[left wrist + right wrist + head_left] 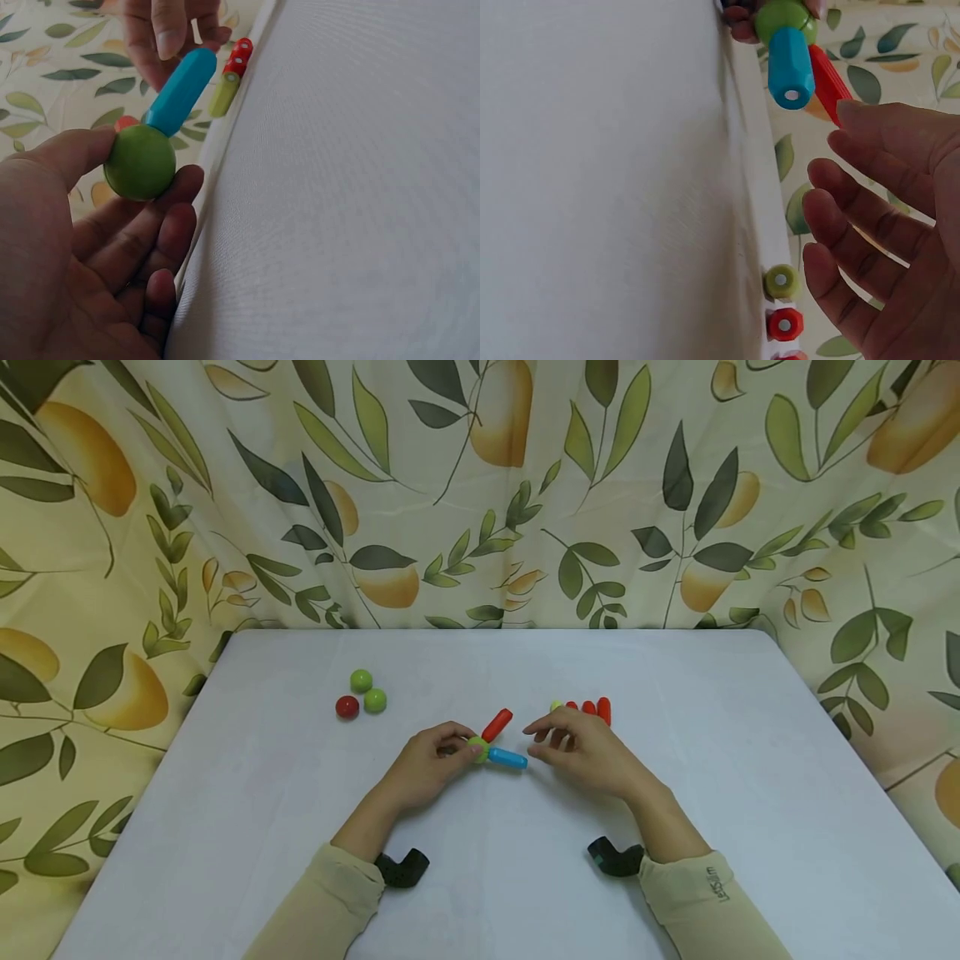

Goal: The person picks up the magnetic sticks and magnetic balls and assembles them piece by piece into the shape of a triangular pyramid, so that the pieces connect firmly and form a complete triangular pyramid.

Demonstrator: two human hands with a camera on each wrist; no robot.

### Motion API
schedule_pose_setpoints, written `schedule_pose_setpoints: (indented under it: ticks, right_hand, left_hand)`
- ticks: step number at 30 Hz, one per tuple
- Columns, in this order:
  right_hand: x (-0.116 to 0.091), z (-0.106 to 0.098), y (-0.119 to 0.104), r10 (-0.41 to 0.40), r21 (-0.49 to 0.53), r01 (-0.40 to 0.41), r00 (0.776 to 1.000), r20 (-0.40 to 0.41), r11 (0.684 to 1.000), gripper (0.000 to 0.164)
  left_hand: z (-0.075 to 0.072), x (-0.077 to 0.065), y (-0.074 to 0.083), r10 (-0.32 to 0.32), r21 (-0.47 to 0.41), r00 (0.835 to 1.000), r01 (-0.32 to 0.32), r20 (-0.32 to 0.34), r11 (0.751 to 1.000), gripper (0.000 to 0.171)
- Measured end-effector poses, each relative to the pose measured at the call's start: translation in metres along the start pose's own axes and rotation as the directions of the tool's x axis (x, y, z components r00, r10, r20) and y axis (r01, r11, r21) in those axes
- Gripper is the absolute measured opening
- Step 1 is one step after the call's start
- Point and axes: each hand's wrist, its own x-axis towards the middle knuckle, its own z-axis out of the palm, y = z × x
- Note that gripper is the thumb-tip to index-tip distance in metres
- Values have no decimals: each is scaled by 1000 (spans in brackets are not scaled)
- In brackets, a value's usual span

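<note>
My left hand (431,762) pinches a green ball (140,163) between thumb and fingers, held up off the table. Two sticks are joined to that ball: a blue stick (508,758) pointing right and a red stick (497,725) angled away. In the right wrist view, the blue stick's end shows a pale round magnet-like spot. Just right of the blue stick, my right hand (588,752) has its fingers loosely bent with nothing between them. Behind it lie several red sticks (603,710) and a yellow-green stick (223,94), partly hidden by the hand in the head view.
Two green balls (375,700) and a dark red ball (347,707) sit together at the table's back left. The white-covered table (480,877) ends at a leaf-and-fruit patterned curtain (480,527). A black wrist-camera mount (402,868) sticks out by the left cuff, another (615,857) by the right.
</note>
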Motion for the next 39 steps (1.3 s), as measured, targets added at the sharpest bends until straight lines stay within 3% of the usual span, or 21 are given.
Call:
schedule_pose_setpoints:
  ticks: [15, 23, 34, 39]
  right_hand:
    - [2, 17, -8, 98, 61, -104, 991, 90, 993, 34]
    - [4, 20, -9, 114, 57, -119, 989, 96, 991, 47]
    - [3, 23, -8, 120, 81, -126, 990, 74, 989, 32]
    - [3, 26, -11, 99, 93, -106, 992, 82, 990, 35]
  left_hand:
    - [-2, 1, -1, 29, -11, 999, -28, 35, 1000, 30]
    - [-1, 0, -1, 36, -91, 999, -34, 21, 995, 25]
    - [-2, -1, 2, 23, -185, 1000, -23, -4, 982, 25]
    - [-2, 0, 3, 36, -226, 999, -34, 8, 973, 25]
